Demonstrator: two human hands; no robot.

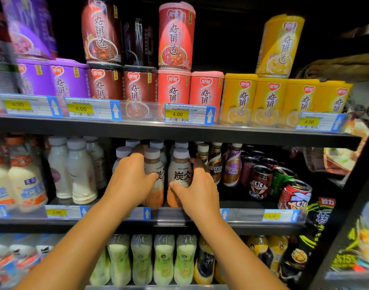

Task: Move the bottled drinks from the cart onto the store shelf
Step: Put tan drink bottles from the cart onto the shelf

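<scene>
Two latte bottles with grey caps stand side by side at the front of the middle shelf (171, 214). My left hand (131, 181) grips the left latte bottle (153, 164), thumb across its label. My right hand (198, 189) grips the right latte bottle (180, 170), thumb low on its front and fingers round its right side. More bottles of the same kind (124, 152) stand behind them, partly hidden. The cart is out of view.
White milk bottles (81, 170) stand left of my hands, Nescafe bottles (231, 166) and drink cans (261, 181) to the right. Porridge cans (175, 36) fill the upper shelf. Green drink bottles (162, 260) line the lower shelf. Snack bags hang at the far right.
</scene>
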